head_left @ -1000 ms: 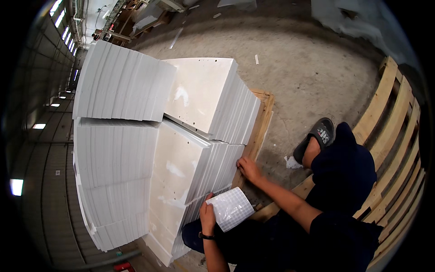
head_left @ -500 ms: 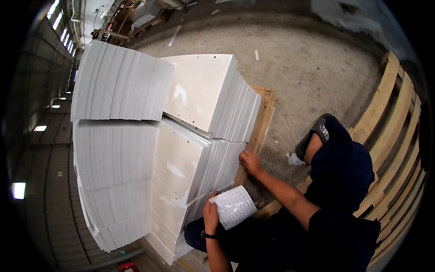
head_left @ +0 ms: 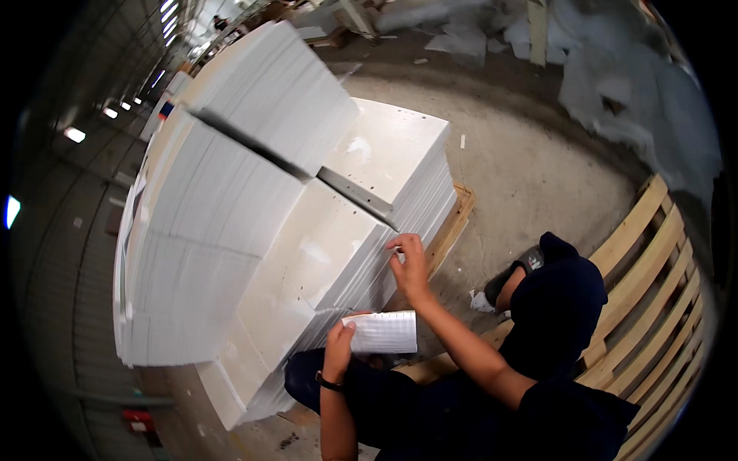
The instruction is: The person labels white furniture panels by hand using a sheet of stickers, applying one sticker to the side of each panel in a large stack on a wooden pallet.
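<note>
My left hand point(head_left: 338, 346) grips a white pad of sheets printed with a fine grid, like a sheet of small labels point(head_left: 384, 332), by its left end above my knee. A dark band circles that wrist. My right hand point(head_left: 410, 265) is raised beside the front edges of a stack of white panels point(head_left: 350, 276). Its fingers are curled, with the thumb and index tips apart; nothing I can make out lies between them. The panels lie flat in the near stack, their pale top face marked with white smears and small holes.
More white panels stand on edge in tall rows point(head_left: 207, 207) behind the flat stacks. A wooden pallet point(head_left: 453, 223) shows under the stacks, and a slatted pallet point(head_left: 630, 307) lies at my right. Translucent plastic sheeting point(head_left: 623, 84) is heaped at the far right.
My right hand has come up from the low edge of the stack, its fingers loosening. The label sheet has tilted flatter in my left hand. My view has turned, so the stacks appear rotated.
</note>
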### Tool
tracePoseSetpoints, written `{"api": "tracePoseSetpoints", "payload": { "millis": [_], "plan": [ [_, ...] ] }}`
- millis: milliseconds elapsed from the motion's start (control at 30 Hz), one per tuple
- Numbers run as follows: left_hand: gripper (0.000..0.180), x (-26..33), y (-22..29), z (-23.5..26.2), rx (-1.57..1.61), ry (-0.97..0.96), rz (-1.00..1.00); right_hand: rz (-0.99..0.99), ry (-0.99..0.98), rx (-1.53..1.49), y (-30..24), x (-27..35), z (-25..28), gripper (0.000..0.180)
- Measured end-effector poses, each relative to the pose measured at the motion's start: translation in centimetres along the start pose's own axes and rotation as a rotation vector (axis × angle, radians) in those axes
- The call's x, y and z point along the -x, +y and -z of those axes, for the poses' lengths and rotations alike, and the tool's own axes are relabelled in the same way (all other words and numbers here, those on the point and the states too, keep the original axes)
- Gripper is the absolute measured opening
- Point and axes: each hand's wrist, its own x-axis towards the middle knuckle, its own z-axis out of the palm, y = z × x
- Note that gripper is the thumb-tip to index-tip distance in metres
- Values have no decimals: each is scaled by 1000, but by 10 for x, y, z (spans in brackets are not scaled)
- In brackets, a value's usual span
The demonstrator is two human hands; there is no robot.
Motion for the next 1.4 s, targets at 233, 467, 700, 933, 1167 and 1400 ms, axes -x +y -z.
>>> {"api": "tracePoseSetpoints", "payload": {
  "millis": [233,467,700,933,1167,1400],
  "plan": [
    [51,40,22,20,604,-156,-353,-13,-726,-262,-131,48,10,20],
    [42,89,-11,41,647,-83,-229,120,-784,-169,-145,89,-9,19],
    [39,140,-36,52,627,-1,-213,199,-909,-73,-149,131,-31,19],
    [42,143,-24,68,380,-43,-227,67,-867,-65,-130,124,-52,25],
    [41,116,-19,91,702,-94,-46,108,-840,-51,-105,116,-64,28],
    [42,140,-50,86,693,360,-170,61,-734,-176,-81,135,-83,23]
  ]
}}
